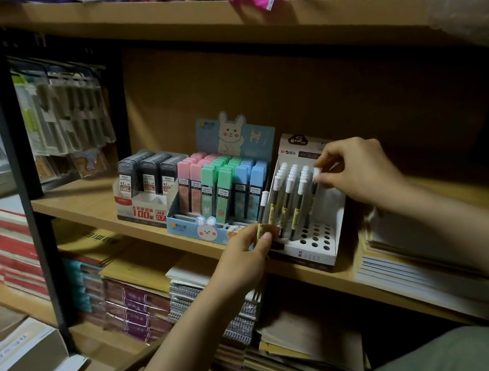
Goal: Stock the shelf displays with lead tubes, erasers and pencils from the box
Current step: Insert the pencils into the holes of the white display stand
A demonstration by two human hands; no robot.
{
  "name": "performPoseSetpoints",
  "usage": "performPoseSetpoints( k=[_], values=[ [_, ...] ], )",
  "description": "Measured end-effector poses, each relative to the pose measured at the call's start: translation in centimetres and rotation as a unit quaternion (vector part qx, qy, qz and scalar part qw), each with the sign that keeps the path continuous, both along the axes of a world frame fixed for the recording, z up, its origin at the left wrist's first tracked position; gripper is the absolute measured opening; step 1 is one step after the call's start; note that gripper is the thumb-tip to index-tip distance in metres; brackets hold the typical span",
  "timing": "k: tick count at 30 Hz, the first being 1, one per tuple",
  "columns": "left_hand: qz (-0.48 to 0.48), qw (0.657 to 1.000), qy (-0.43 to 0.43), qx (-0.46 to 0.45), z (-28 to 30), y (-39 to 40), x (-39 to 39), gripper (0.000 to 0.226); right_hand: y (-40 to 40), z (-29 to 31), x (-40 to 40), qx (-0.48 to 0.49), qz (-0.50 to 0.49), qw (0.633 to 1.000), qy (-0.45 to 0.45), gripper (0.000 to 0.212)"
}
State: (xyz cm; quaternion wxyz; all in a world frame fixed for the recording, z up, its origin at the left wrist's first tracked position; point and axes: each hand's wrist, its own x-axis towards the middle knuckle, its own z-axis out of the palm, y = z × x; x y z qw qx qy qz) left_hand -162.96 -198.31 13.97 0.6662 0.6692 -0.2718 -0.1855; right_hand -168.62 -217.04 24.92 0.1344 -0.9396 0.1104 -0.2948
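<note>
On shelf, beside "100" "HB 0.7" lead display (144, 199): left hand (241, 251) gripping pencils (263, 218), right hand (355, 172) pinching white-capped pencil (316, 174).

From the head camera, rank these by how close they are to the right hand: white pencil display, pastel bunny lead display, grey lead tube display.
1. White pencil display: directly under the right hand, whose fingers pinch a pencil cap in it.
2. Pastel bunny lead display: next one to the left.
3. Grey lead tube display: farthest left on the shelf.
</note>
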Motion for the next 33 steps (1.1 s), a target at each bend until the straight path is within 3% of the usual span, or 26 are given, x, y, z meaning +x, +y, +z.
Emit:
performPoseSetpoints(
  k=[5, 8, 11, 13, 15, 21, 25, 28, 30, 33],
  values=[
    [-0.004, 1.000, 0.004, -0.005, -0.1, -0.1, 0.0, 0.026, 0.1, -0.4, 0.4, -0.017, -0.014, 1.000, 0.021, 0.017],
    [-0.001, 1.000, 0.001, -0.027, -0.2, 0.0, 0.1, 0.023, 0.3, -0.1, -0.2, -0.048, -0.013, 0.998, 0.027, 0.031],
    [-0.069, 0.993, 0.040, -0.088, 0.0, 0.2, 0.1, 0.024, 1.0, 0.4, -1.6, -0.070, 0.024, 0.995, -0.069, 0.037],
    [-0.136, 0.983, 0.038, -0.116, 0.2, 0.2, 0.0, 0.024, 2.1, 0.5, -2.6, -0.026, 0.086, 0.991, -0.098, 0.027],
    [-0.184, 0.975, 0.024, -0.123, 0.5, 0.1, -0.3, 0.024, 3.3, 0.3, -3.1, 0.043, 0.132, 0.989, -0.060, 0.027],
    [-0.205, 0.972, 0.007, -0.114, 1.1, -0.2, -1.5, 0.022, 5.6, -0.9, -3.0, 0.171, 0.189, 0.967, -0.023, 0.030],
    [-0.129, 0.988, -0.042, -0.081, 1.5, 0.0, -1.4, 0.021, 4.8, -0.4, -3.1, 0.195, 0.187, 0.962, -0.042, 0.027],
    [0.068, 0.989, -0.131, -0.002, 0.7, 0.3, -0.3, 0.037, 2.7, 1.7, -3.7, 0.227, 0.167, 0.956, -0.078, 0.025],
    [0.149, 0.967, -0.198, 0.058, 0.0, 0.5, 0.3, 0.045, 1.3, 2.6, -4.0, 0.166, 0.129, 0.972, -0.103, 0.023],
    [0.170, 0.955, -0.232, 0.075, -1.0, 0.0, 0.6, 0.057, 0.6, 2.2, -3.9, 0.067, 0.085, 0.989, -0.104, 0.022]
  ],
)
